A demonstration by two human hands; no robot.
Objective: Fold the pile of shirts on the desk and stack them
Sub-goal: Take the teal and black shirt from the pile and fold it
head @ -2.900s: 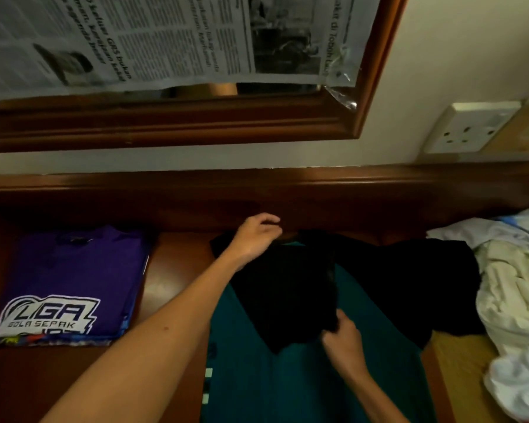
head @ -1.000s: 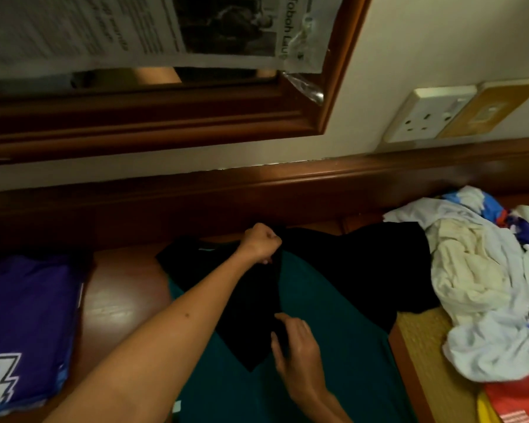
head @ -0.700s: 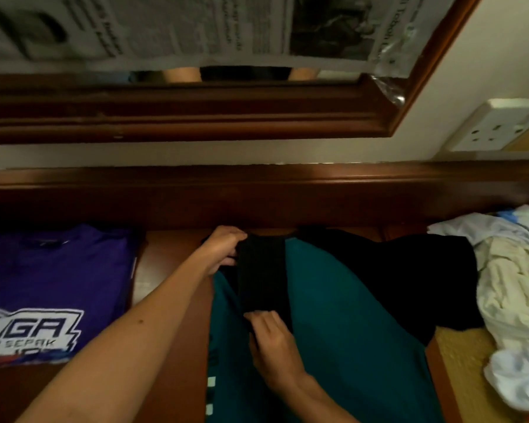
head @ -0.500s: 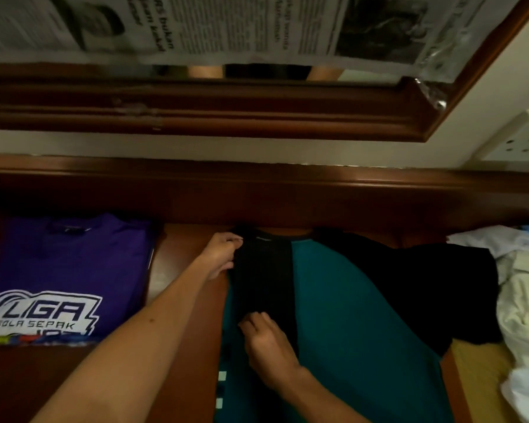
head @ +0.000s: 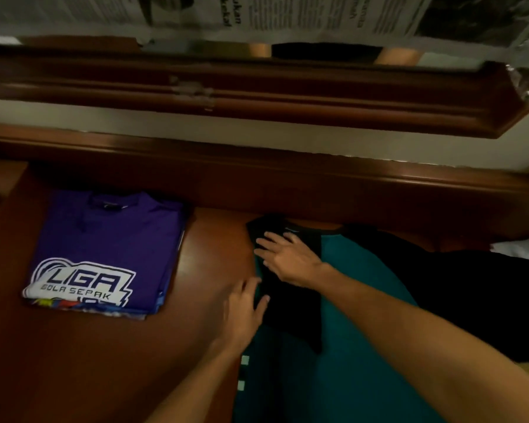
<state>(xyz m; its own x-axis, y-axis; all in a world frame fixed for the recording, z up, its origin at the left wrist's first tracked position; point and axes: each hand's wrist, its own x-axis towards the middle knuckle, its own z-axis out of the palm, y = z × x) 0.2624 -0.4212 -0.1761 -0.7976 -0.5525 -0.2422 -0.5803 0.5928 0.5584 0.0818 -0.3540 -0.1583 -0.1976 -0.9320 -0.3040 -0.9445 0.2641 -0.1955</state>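
On the left of the worktop (head: 196,346) sits my stack of folded shirts (head: 107,254), purple one on top. Beside it lies the teal and black shirt (head: 348,315), only partly folded. My right hand (head: 290,259) presses flat on its folded black sleeve (head: 290,306); my left hand (head: 245,309) touches the edge, fingers loose. More unfolded clothes (head: 519,250) wait at the far right.

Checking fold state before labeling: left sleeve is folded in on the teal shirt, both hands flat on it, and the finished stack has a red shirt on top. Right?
Not quite. In the head view the shirt topping the stack is purple, not red. The rest holds: the black sleeve lies folded over the teal shirt, with the right hand and left hand flat.
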